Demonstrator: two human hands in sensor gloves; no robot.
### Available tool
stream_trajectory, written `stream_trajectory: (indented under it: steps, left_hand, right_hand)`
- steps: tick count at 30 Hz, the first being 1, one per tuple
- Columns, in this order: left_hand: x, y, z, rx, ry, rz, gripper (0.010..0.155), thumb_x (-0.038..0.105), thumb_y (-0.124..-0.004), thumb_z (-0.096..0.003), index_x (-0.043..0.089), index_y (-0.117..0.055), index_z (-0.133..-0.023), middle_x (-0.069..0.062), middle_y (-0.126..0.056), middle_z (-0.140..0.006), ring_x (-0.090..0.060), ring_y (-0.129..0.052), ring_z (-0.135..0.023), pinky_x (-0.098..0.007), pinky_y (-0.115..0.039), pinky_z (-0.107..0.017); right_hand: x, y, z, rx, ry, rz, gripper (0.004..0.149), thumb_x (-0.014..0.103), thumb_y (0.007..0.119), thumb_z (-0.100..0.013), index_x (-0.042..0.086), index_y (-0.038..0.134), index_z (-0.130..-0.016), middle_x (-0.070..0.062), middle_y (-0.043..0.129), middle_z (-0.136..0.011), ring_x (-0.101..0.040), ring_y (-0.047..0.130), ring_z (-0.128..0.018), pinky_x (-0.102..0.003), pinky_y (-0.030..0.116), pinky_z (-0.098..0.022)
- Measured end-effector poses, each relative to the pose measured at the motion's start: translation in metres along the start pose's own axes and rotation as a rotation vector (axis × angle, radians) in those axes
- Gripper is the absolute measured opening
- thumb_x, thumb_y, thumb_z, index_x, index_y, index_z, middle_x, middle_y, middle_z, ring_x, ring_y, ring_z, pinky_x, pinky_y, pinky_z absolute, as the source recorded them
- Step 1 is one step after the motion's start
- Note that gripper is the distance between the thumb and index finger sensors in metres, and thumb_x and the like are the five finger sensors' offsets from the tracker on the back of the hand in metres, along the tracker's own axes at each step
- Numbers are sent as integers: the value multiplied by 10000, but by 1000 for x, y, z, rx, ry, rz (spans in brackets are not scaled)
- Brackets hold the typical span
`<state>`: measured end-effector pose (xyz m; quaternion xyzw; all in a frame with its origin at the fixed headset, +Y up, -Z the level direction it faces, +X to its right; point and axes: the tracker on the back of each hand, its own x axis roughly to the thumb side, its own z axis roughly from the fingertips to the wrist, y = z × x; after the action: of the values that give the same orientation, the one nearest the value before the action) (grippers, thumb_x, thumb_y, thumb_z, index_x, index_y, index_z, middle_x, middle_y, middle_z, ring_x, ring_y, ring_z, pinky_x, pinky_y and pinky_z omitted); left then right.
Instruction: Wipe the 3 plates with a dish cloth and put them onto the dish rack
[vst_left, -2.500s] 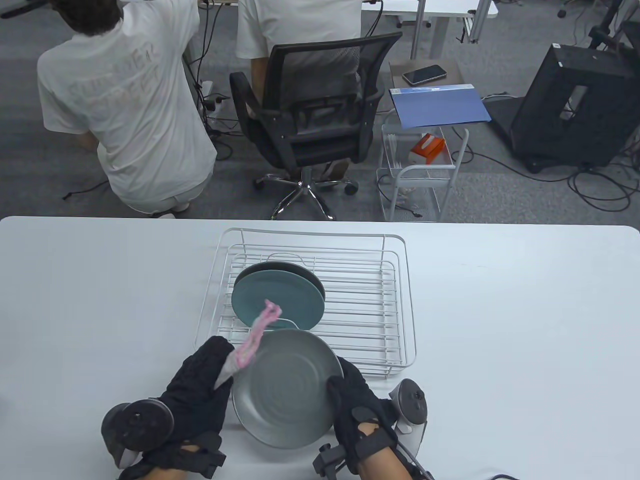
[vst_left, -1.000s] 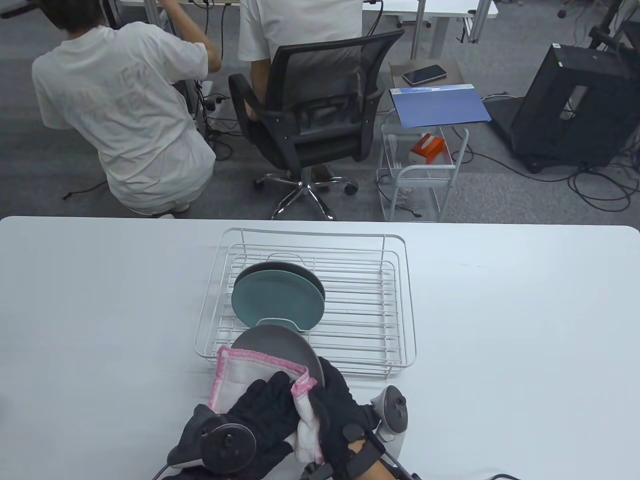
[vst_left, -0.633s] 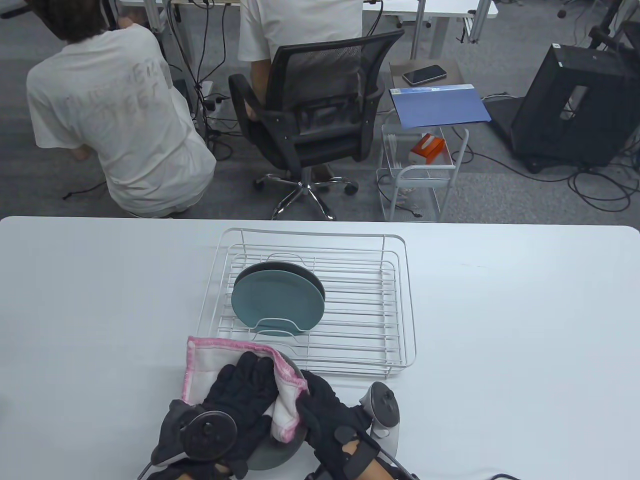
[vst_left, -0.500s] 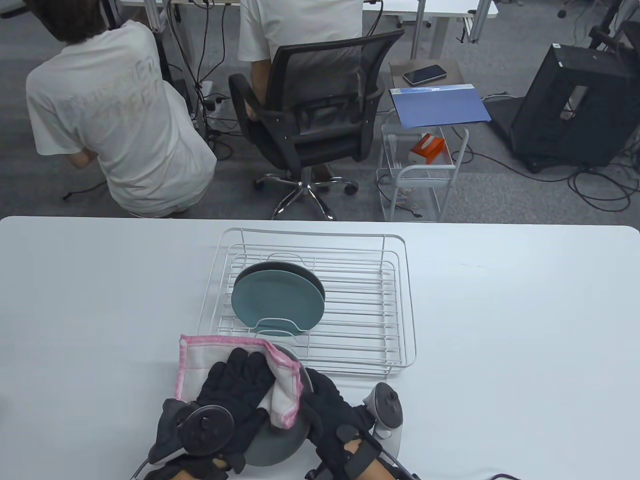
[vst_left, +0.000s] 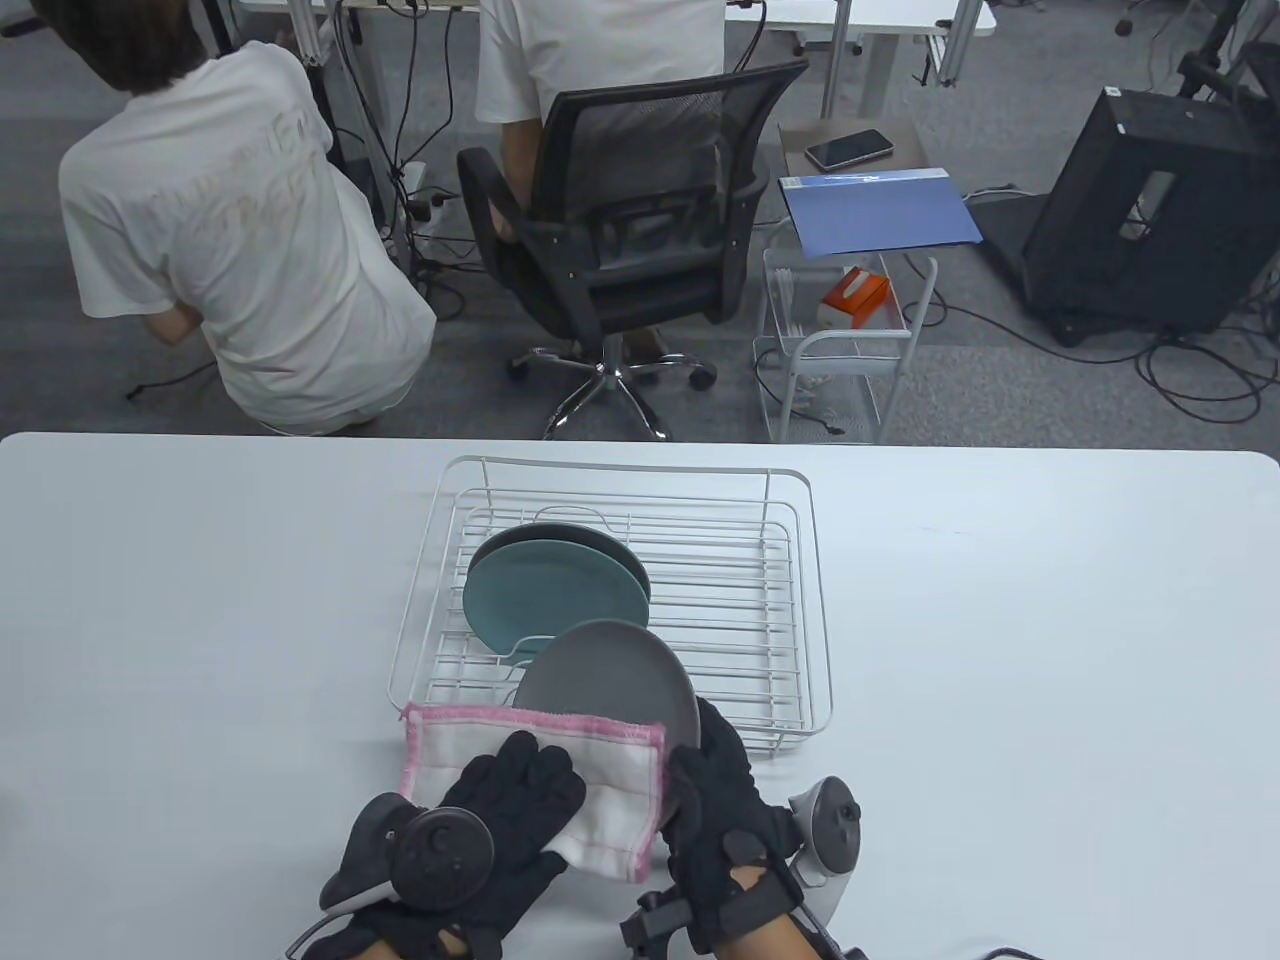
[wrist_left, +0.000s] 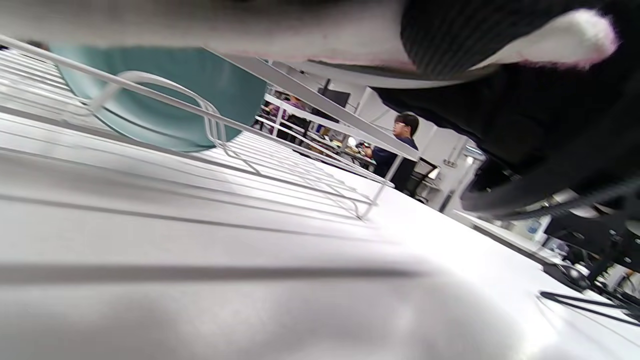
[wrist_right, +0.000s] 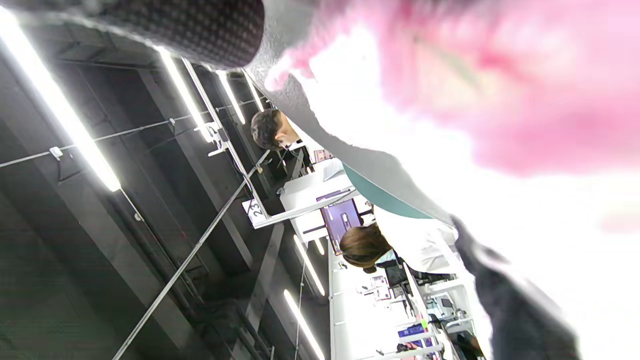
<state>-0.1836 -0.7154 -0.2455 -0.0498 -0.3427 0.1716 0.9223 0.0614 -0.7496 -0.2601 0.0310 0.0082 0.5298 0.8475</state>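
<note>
Grey plate (vst_left: 610, 675) is up off the table, tilted, its far edge over the near rail of the rack (vst_left: 815, 600). The right hand (vst_left: 715, 810) has it by the near right rim, fingers curled round the edge, tracker jutting off to the right. The plate sits just ahead of that hand and up to its left.

Over the plate's near half lies the cloth (vst_left: 560, 775), white with a pink border, spread nearly flat. The left hand (vst_left: 500, 830) lies on top of it, fingers fairly straight and pressing the cloth against the plate; whether the thumb pinches underneath, I cannot tell. So the plate is sandwiched: left hand and cloth on its near-left face, right hand on its right rim.

In the right wrist view the pink hem fills the top right, blurred, with the plate's grey edge running across it. The left wrist view, low along the table (wrist_left: 280, 280), catches the rack's wires and the teal plate (wrist_left: 165, 95) standing in them.

From above, that teal plate leans upright in the left part of the rack, a dark plate (vst_left: 600, 545) right behind it, touching or nearly so. The grey plate's far rim overlaps the teal one's lower right in this view.
</note>
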Motion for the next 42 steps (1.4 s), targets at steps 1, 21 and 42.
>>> stream_trajectory:
  steps: [1, 21, 42]
  left_hand:
    - [3, -1, -1, -7, -16, 4, 576, 491, -681, -543, 299, -544, -1068, -29, -441, -1175, -357, -347, -1122, -569, -366, -770]
    - [0, 15, 8, 145, 5, -66, 545, 484, -695, -542, 386, -528, -1051, 85, -364, -1188, -296, -275, -1137, -552, -313, -777]
    - [-18, 17, 8, 127, 120, -35, 565, 470, -699, -543, 279, -584, -1063, -41, -495, -1175, -345, -306, -1114, -580, -329, -748]
  right_hand:
    - [0, 0, 0, 4, -1, 4, 632, 332, 685, -497, 87, 376, -991, -274, 480, -951, -519, 610, -791, -629, 636, -543]
    - [-32, 34, 3, 296, 177, 50, 633, 348, 661, -507, 65, 372, -993, -281, 491, -951, -513, 652, -792, -630, 656, -541]
    - [-3, 5, 1, 55, 31, -55, 633, 338, 682, -505, 56, 374, -982, -295, 485, -941, -528, 645, -776, -628, 664, -529]
